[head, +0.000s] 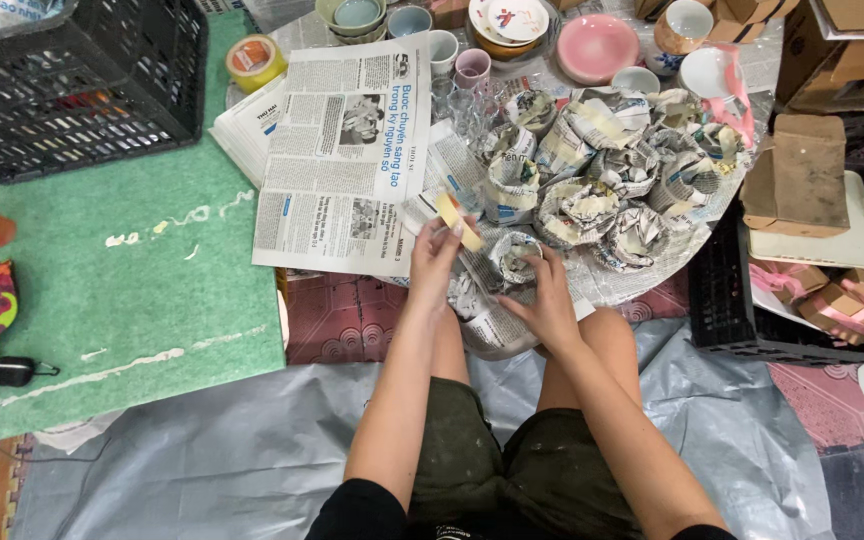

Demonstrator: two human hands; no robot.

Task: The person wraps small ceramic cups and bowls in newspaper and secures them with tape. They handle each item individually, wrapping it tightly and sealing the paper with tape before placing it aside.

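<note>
Left hand pinches a tape strip above the newspaper-wrapped bundle under the right hand's spread fingers

- Left hand raised, pinching a strip of tape.
- Right hand pressing a newspaper-wrapped bundle.
- More wrapped bundles beyond; newspaper sheet left; pink plate behind.

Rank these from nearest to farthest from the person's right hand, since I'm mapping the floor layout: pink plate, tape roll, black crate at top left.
From the right hand, in the head view:
1. Pink plate, straight up, slightly right.
2. Tape roll, up and left.
3. Black crate, far upper left.
</note>
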